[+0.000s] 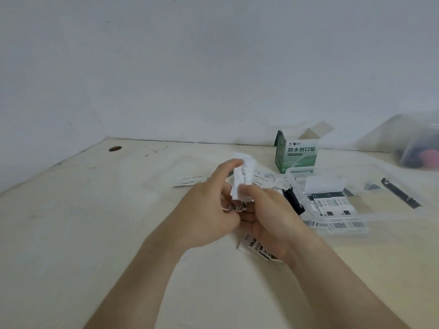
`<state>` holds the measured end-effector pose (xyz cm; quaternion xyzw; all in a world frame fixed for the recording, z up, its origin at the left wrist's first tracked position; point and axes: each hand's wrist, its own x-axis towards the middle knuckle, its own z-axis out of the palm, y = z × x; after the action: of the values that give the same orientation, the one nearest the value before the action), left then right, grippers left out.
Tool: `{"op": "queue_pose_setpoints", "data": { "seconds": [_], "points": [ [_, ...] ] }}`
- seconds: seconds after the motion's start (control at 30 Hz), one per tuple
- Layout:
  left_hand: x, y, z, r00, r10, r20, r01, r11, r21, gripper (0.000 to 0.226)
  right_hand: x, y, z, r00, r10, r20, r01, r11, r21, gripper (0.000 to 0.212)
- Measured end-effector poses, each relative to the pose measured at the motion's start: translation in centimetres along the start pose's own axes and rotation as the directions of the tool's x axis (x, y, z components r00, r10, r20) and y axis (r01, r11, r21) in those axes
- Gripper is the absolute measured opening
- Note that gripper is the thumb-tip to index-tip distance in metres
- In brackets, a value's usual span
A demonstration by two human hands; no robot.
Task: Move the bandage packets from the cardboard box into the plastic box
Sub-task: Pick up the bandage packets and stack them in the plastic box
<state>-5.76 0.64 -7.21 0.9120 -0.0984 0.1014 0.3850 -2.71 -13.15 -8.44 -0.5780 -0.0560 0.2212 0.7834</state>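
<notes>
Both hands meet over the middle of the table around a bunch of white bandage packets (242, 180). My left hand (209, 210) grips the bunch from the left, its index finger over the top. My right hand (268, 219) pinches the lower end with the thumb. The green and white cardboard box (295, 154) stands open behind them, to the right. The clear plastic box (332, 224) lies right of my right hand, with several packets inside. More packets (268, 180) lie loose behind the hands, one (190, 181) to the left, others (255, 249) under my right wrist.
A clear lid (166, 176) lies flat on the table left of the loose packets. A black tool (401, 195) lies at the far right, and a large clear container (413, 143) stands behind it. The wall closes the table's far edge; a round hole (115, 148) is at the left.
</notes>
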Motion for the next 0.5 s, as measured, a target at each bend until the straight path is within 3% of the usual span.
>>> {"op": "queue_pose_setpoints", "data": {
  "seconds": [0.13,0.27,0.33,0.4,0.5],
  "points": [
    [0.5,0.0,-0.2,0.976,-0.110,-0.189,0.075,0.980,-0.183,0.057,0.0,0.0,-0.3,0.998,0.056,0.035,-0.058,0.996,0.069,0.032],
    [1.0,-0.4,-0.2,0.922,-0.203,-0.329,0.130,0.964,-0.233,0.061,-0.2,0.0,0.4,0.996,0.024,0.089,-0.033,0.994,0.101,0.025],
    [1.1,-0.6,-0.5,0.901,-0.261,-0.347,0.165,0.945,-0.283,0.058,-0.1,0.1,0.3,0.994,0.029,0.102,-0.040,0.994,0.106,0.021],
    [1.1,-0.3,-0.8,0.902,-0.306,-0.306,0.142,0.877,-0.459,0.048,-0.2,0.0,0.3,0.992,0.036,0.118,-0.045,0.997,0.069,0.023],
    [0.8,0.0,-1.1,0.899,-0.325,-0.293,0.119,0.825,-0.552,0.039,-0.6,-0.2,0.6,0.995,-0.003,0.102,0.014,0.995,-0.104,0.028]
  ]
}}
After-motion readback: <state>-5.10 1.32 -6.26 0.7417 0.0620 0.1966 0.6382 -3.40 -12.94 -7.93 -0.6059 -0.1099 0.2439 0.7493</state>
